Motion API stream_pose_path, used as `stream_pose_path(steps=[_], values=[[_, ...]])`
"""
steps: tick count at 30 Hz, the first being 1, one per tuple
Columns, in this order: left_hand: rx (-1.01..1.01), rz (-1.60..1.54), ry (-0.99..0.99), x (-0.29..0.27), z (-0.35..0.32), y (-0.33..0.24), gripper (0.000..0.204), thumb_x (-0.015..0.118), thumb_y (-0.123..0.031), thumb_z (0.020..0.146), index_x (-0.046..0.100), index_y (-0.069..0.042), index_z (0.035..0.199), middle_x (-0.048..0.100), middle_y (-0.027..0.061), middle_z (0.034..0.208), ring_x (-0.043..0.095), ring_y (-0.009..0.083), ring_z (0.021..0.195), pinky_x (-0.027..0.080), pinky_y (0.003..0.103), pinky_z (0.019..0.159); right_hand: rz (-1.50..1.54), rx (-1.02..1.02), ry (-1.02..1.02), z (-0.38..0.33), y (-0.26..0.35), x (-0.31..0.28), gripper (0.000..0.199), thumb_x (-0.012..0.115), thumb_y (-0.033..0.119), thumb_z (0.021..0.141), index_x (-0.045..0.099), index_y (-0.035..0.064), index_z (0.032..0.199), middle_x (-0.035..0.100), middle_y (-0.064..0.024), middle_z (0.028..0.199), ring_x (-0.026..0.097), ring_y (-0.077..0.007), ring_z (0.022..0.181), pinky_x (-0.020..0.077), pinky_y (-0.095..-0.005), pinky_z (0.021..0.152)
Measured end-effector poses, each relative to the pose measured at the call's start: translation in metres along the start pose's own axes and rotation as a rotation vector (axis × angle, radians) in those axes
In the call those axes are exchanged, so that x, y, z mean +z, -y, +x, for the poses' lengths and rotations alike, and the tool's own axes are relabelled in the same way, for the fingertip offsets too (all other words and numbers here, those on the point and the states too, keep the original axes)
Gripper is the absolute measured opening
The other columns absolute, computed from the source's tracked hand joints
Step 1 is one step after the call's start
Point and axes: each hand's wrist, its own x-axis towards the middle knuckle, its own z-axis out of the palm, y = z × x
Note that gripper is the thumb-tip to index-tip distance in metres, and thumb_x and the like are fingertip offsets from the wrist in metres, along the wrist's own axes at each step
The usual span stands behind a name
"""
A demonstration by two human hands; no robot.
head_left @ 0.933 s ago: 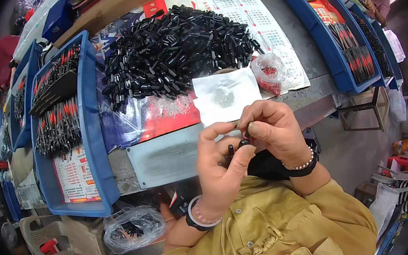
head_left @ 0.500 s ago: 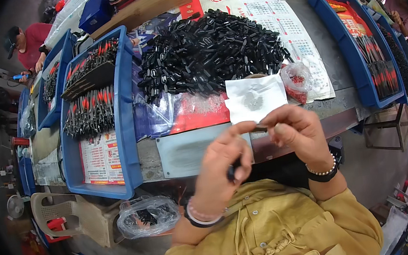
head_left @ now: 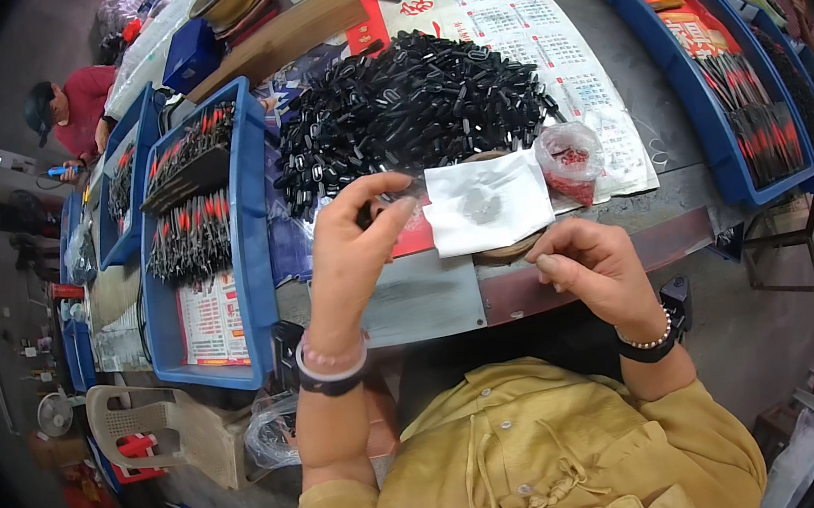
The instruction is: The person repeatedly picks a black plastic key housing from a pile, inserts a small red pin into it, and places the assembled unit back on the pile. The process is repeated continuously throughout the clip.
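My left hand point(head_left: 351, 250) is raised at the near edge of a heap of small glossy black oblong pieces point(head_left: 411, 113), fingers curled toward the thumb. A dark bit, seemingly a black piece point(head_left: 368, 212), shows inside its curl. Close to the table's front edge, my right hand point(head_left: 594, 268) pinches thumb against fingers; whatever is between them is too small to make out. A white paper sheet point(head_left: 470, 232) with a grey patch of tiny bits lies between the hands, over a round brownish rim point(head_left: 507, 251). Beyond my right hand stands a clear bag of small red parts point(head_left: 573, 165).
Blue trays point(head_left: 262, 260) holding rows of black-and-red parts stand at left; another blue tray point(head_left: 676, 63) is at right. A pale translucent mat point(head_left: 422, 297) lies at the front edge. A wooden plank point(head_left: 281, 32) is behind. A person in red point(head_left: 79, 111) works far left.
My left hand has left my right hand and moved up and left toward the black heap. My right hand stays near its place, still pinched. The view has shifted slightly.
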Motion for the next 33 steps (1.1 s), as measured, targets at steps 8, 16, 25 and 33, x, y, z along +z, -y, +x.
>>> stream_pose_path(steps=[8,16,25,33], values=[[0.242,0.996,0.014,0.019,0.041,0.018,0.019,0.067,-0.013,0.078,0.068,-0.007,0.096,0.066,0.0151,0.072,0.064,0.0337,0.070,0.049,0.041,0.062,-0.128,-0.035,0.025,-0.013,0.000,-0.013,0.010,0.062,0.007,0.088,0.063,-0.0021,0.093,0.060,-0.0025,0.077,0.053,-0.0056,0.067,0.0445,-0.0213,0.059],[0.138,0.637,-0.225,0.001,0.006,0.009,0.011,0.066,-0.010,0.083,0.063,0.000,0.089,0.058,0.0030,0.061,0.055,0.0126,0.052,0.041,0.025,0.049,-0.225,-0.129,0.041,-0.008,0.002,-0.008,0.014,0.062,0.008,0.088,0.063,-0.0017,0.098,0.063,-0.0058,0.083,0.058,-0.0094,0.071,0.0475,-0.0241,0.063],[-0.239,-0.454,0.016,0.055,-0.073,-0.026,0.015,0.059,-0.005,0.090,0.059,0.000,0.104,0.058,-0.0010,0.077,0.050,0.0032,0.060,0.041,0.017,0.053,-0.119,-0.251,-0.022,0.007,0.007,0.044,0.029,0.059,0.007,0.090,0.058,0.0001,0.117,0.063,-0.0129,0.097,0.063,-0.0239,0.076,0.0501,-0.0293,0.067],[-0.287,-0.470,0.191,0.054,-0.079,-0.025,0.019,0.059,-0.009,0.093,0.058,0.002,0.109,0.059,0.0000,0.079,0.050,0.0028,0.062,0.040,0.017,0.053,-0.540,-0.437,0.042,-0.001,0.012,0.031,0.044,0.057,-0.005,0.079,0.055,0.0004,0.123,0.064,-0.0181,0.099,0.064,-0.0350,0.085,0.0525,-0.0372,0.069]])
